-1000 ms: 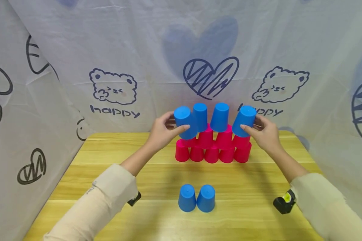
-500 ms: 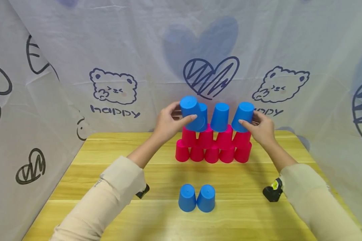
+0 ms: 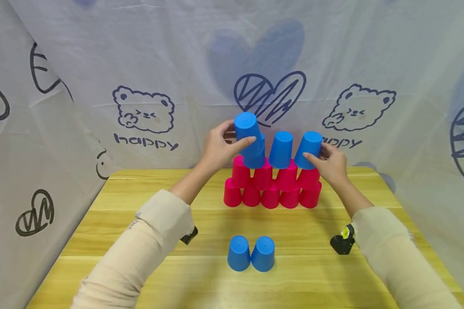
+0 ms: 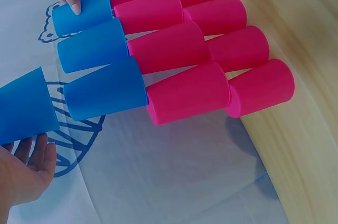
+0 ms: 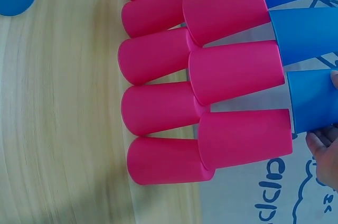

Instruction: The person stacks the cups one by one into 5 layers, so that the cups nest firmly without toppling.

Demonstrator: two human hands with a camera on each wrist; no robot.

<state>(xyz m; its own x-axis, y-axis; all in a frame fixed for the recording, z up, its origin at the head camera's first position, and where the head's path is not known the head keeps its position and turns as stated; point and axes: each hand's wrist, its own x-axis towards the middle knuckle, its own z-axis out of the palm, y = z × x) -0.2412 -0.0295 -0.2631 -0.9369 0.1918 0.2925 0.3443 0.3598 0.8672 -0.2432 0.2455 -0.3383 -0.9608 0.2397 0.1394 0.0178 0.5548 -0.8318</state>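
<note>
My left hand (image 3: pixel 221 146) grips an upside-down blue cup (image 3: pixel 245 128), raised above the left end of the stack's third row. In the left wrist view that cup (image 4: pixel 24 109) is apart from the blue cup (image 4: pixel 105 91) nearest it. With thumb and fingers, my right hand (image 3: pixel 333 165) holds another blue cup (image 3: pixel 309 148) at the row's right end, over a pink cup (image 3: pixel 308 179). A blue cup (image 3: pixel 281 150) stands between, and one at the left (image 3: pixel 256 159) is partly hidden by the raised cup. Below are two rows of several upside-down pink cups (image 3: pixel 270 197).
Two more blue cups (image 3: pixel 239 254) stand upside down side by side on the wooden table (image 3: pixel 139 240), nearer the person. A white cloth (image 3: pixel 201 64) printed with hearts and bears hangs close behind the stack.
My left hand has lifted its blue cup up and to the right, above the third row. My right hand has moved slightly left with its cup, which now stands straighter.
</note>
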